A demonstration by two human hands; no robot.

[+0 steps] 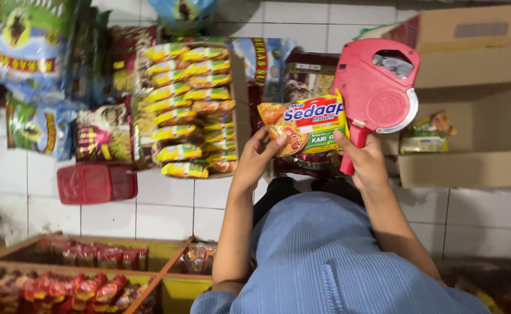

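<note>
from the head camera, the left hand [259, 152] grips a packet of instant noodles [304, 124] by its left end, thumb and fingers pinched over the yellow and orange wrapper. the packet is held up flat, face towards the camera, near the middle of the view above the person's blue striped shirt [325, 261]. the right hand [365, 163] is wrapped around the handle of a red price label gun [378, 93], and its thumb touches the packet's right edge; the gun's head stands upright just beside the packet, its front overlapping the packet's right corner. whether the gun's nose actually presses the wrapper is hard to tell from this angle.

behind the hands, an open cardboard box [239, 104] holds rows of yellow noodle packets [188, 104] stacked on edge. a red plastic basket [96, 183] lies on the white tiled floor [168, 206] to the left. large printed sacks [31, 64] lie at the far left. brown cartons [476, 70] fill the right side, one with small packets [427, 135] inside. a yellow tray [174, 276] of red-wrapped packets sits at the bottom left.
</note>
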